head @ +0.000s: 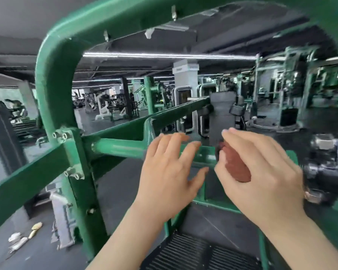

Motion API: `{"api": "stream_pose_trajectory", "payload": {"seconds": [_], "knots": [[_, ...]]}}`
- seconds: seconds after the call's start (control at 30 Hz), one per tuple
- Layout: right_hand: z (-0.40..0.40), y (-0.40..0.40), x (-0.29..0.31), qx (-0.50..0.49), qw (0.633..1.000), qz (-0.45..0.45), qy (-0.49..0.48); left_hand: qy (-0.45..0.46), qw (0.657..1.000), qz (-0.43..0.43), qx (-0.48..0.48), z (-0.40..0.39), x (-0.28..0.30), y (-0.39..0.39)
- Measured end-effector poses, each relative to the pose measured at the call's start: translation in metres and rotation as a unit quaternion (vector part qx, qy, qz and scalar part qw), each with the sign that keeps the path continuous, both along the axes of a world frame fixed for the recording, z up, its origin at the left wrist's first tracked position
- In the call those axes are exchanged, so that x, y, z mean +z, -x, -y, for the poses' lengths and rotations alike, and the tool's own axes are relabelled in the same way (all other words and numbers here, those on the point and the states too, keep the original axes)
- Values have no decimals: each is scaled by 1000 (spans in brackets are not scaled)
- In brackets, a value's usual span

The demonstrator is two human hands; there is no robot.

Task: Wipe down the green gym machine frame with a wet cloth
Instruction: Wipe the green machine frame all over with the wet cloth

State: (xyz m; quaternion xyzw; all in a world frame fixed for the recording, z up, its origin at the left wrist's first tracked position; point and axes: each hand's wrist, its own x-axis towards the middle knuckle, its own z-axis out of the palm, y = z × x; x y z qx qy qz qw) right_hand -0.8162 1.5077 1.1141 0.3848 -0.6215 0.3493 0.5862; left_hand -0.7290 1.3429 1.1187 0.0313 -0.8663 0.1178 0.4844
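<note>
Setting: large gym hall, dark ceiling with one long strip light [170, 55], dark floor, rows of machines behind, all blurred at the edges of the wide-angle view.

Right hand [261, 172]: fingers curled over a balled, reddish-brown cloth [236, 164], thumb beneath it; the cloth is pinched between thumb and fingers, with only its ribbed, bunched front showing. Whether the cloth is wet cannot be told. It sits in front of a dark grey upright pad [220, 117]; contact with the pad cannot be told.

Left hand [168, 172]: fingers straight and spread, thumb out to the side, holding nothing. It hovers just beside the right hand, over the green frame [53, 78]; whether the fingertips touch the metal cannot be told.

Frame: one machine, painted glossy green, with a thick rounded tube arching overhead from the left and across the top. A flat green bar [23, 182] slopes down to the left. One round horizontal tube [121, 149] runs from the left upright towards the left hand. Two bolted joints on the upright, each showing two bolt heads [60, 135]. Below the hands, a black ribbed footplate [199, 252].

Floor, lower left: several small pale scraps [23, 236], identity unclear.
</note>
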Motion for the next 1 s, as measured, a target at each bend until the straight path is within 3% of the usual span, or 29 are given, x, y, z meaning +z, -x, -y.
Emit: {"api": "stream_pose_trajectory", "payload": {"seconds": [0.17,0.37,0.5,0.67,0.77,0.87,1.0], "knots": [[4,2,10,-113,987,89,-69,47,998,25,-41,32,-1,19],[-17,7,9,-103,972,147,-149,62,994,-1,-93,42,1,21],[-12,12,-6,-90,980,93,-153,61,994,-32,-81,58,7,21],[19,13,-15,-98,991,29,-89,74,991,-52,-98,65,0,27],[55,6,-17,-82,990,1,-117,68,990,-55,-107,64,1,28],[49,7,-9,-57,989,-16,-137,86,991,-19,-99,67,3,27],[5,13,-20,-110,993,-12,-46,90,992,17,-90,70,3,26]]}}
